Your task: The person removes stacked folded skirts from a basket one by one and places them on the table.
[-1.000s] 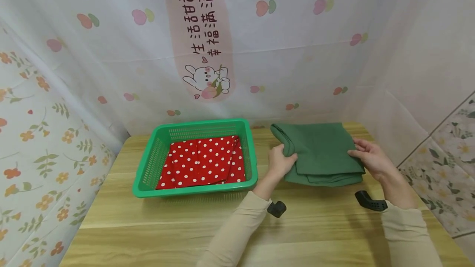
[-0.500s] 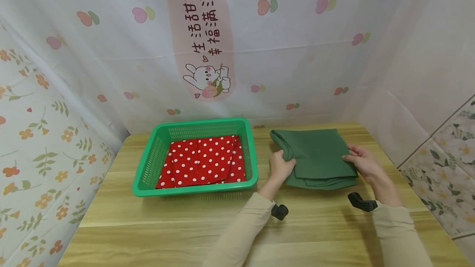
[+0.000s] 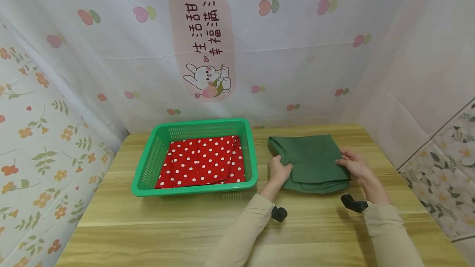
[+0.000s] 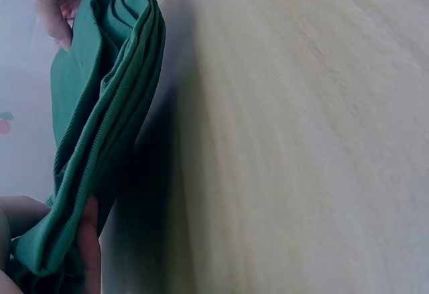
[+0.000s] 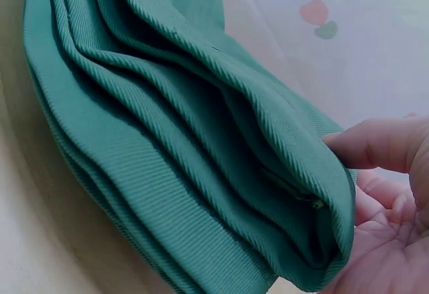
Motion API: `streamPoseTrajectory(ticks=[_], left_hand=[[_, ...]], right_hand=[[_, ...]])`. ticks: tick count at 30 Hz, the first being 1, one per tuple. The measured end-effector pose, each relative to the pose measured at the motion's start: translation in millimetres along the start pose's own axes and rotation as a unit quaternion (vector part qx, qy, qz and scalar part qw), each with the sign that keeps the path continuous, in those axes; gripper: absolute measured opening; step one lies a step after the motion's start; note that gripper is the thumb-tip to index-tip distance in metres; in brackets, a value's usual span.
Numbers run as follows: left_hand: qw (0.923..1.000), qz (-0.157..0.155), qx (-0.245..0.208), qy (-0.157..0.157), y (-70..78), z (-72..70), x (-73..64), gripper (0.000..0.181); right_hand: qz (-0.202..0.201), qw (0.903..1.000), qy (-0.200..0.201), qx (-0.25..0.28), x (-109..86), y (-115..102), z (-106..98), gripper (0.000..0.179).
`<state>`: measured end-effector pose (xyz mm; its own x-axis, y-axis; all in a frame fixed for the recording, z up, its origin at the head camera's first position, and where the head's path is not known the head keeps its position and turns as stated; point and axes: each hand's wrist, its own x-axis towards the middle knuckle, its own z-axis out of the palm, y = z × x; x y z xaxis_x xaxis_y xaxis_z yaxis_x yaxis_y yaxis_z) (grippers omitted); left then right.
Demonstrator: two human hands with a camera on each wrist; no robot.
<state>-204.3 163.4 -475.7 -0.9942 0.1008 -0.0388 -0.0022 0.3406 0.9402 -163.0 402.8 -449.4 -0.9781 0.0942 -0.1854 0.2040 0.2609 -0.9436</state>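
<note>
Both hands hold a folded dark green twill cloth [image 3: 315,158], several layers thick, at the right of the head view. My left hand [image 3: 278,171] pinches its left side, thumb on top and fingers underneath. On the opposite edge, my right hand [image 3: 355,165] grips the layers between thumb and fingers. From the left wrist, the cloth's stacked folds [image 4: 110,106] show close over the wooden surface, with a dark shadow beneath. The right wrist view shows the loose layered edges [image 5: 188,120] gaping slightly, and the right thumb [image 5: 375,143] pressing on the outer layer.
Left of the cloth, a green plastic basket [image 3: 194,195] stands on the wooden table [image 3: 167,234]. Inside it lies a folded red cloth with white dots [image 3: 208,162]. A printed curtain [image 3: 297,69] hangs behind the table, and a flowered sheet [image 3: 41,168] hangs at the left.
The green cloth has come down toward the table and nearer, shifting slightly left. Both hands have moved with it, keeping their hold. The basket and red cloth stay in place.
</note>
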Motion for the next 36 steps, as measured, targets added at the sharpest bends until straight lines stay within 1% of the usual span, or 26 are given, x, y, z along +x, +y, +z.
streamPoseTrajectory(ticks=[5,10,12,17,20,22,25,29,33,36], left_hand=[[0.9997,-0.023,0.001,0.001,-5.5,1.8,2.2,0.050],[0.9993,-0.034,0.010,0.009,-9.7,2.9,5.3,0.051],[0.9989,-0.040,0.021,0.011,-10.7,2.7,6.0,0.051],[0.9971,-0.056,0.046,0.022,-13.5,2.9,6.7,0.049],[0.9964,-0.060,0.052,0.028,-15.5,2.8,6.9,0.041],[0.9964,-0.060,0.052,0.030,-16.4,2.7,7.3,0.039],[0.9954,-0.065,0.065,0.028,-16.6,1.7,8.4,0.039],[0.9939,-0.079,0.074,0.023,-14.5,1.0,10.4,0.050],[0.9930,-0.097,0.065,0.019,-10.9,0.8,10.4,0.071],[0.9919,-0.107,0.066,0.023,-6.4,0.1,9.8,0.083]], right_hand=[[0.008,0.9995,-0.004,-0.032,2.6,3.1,3.8,0.060],[0.018,0.9995,-0.002,-0.025,4.3,4.9,6.2,0.061],[0.022,0.9995,0.003,-0.023,4.9,5.1,7.4,0.061],[0.018,0.9975,0.033,-0.060,7.0,6.0,11.4,0.057],[0.021,0.9950,0.055,-0.080,9.4,7.1,13.8,0.055],[0.033,0.9934,0.065,-0.088,11.5,8.2,14.9,0.056],[0.045,0.9918,0.086,-0.083,14.9,9.4,17.7,0.056],[0.050,0.9889,0.119,-0.074,19.3,10.3,22.5,0.054],[0.052,0.9833,0.145,-0.097,21.3,12.2,25.6,0.052],[0.047,0.9804,0.152,-0.116,21.1,13.7,26.5,0.051]])
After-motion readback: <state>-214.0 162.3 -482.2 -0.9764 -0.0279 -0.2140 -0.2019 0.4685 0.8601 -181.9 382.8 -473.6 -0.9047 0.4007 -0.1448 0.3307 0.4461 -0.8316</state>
